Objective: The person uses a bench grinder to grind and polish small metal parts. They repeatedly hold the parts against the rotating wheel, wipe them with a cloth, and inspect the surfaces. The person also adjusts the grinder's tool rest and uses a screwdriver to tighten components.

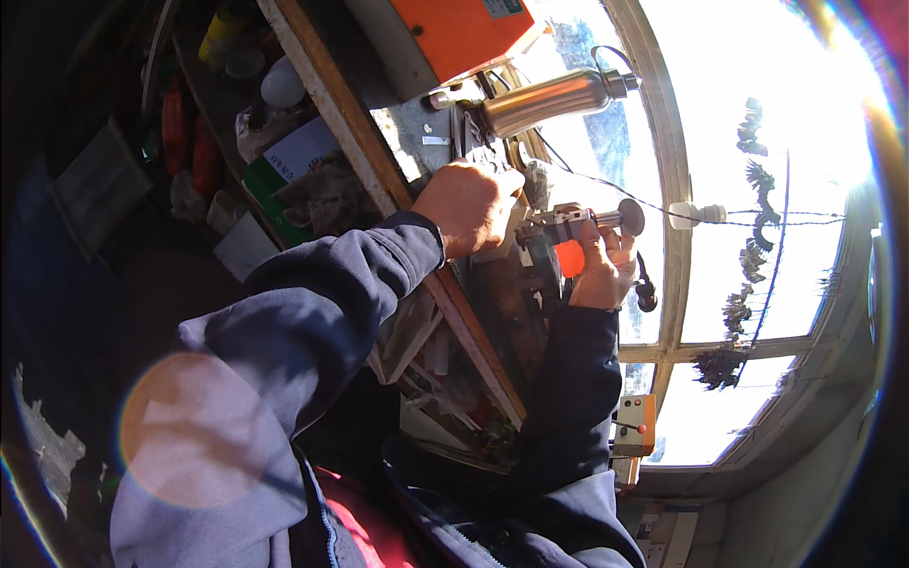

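Right hand (608,276) pinches a metal device (566,227) past the workbench's (352,123) near edge; its body juts left of the grip, its round knob (631,217) right. Left hand (469,206) curls nearby; whether it grips anything, I cannot tell.

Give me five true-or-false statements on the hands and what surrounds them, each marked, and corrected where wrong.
1. The right hand holds a metal tool with a round knob. True.
2. The left hand is out of view. False: the left hand shows to the left of the right one.
3. A metal bottle appears above both hands in the picture. True.
4. The sleeves are bright yellow. False: the sleeves are dark.
5. An orange box is gripped by the left hand. False: the orange box is apart from both hands.
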{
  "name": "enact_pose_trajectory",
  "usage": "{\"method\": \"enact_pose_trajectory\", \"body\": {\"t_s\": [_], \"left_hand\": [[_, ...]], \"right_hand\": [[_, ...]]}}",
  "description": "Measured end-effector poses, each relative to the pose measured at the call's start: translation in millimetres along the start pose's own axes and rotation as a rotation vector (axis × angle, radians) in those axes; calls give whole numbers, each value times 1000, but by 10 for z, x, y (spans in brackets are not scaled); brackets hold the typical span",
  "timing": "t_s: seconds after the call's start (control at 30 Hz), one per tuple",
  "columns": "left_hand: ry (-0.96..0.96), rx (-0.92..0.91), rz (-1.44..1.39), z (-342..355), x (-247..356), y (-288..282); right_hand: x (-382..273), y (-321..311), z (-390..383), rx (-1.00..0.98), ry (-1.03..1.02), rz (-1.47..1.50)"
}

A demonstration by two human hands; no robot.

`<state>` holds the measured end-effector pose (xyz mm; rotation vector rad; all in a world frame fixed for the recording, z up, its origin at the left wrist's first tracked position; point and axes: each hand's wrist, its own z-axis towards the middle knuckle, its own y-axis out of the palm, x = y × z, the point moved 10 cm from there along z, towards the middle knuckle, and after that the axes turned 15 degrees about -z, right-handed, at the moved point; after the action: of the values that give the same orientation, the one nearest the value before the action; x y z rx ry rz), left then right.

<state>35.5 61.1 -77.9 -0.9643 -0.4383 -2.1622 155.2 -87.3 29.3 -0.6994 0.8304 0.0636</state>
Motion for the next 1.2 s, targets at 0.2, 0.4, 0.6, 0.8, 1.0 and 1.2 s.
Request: {"method": "enact_pose_trajectory", "body": {"t_s": [0.2, 0.4, 0.6, 0.8, 1.0, 1.2], "left_hand": [[-37, -11, -5, -6, -31, 16], [-61, -20, -45, 3, -59, 27], [-52, -26, -47, 10, -61, 40], [-56, -24, -33, -4, -24, 15], [-48, -23, -53, 11, 23, -12], [-62, -22, -45, 3, 0, -4]], "right_hand": [[140, -9, -33, 59, 52, -22], [112, -28, -28, 92, 69, -30], [105, -62, -36, 122, 49, 4], [281, -33, -33, 97, 101, -66], [236, 4, -40, 80, 104, -83], [277, -50, -26, 122, 92, -87]]}}
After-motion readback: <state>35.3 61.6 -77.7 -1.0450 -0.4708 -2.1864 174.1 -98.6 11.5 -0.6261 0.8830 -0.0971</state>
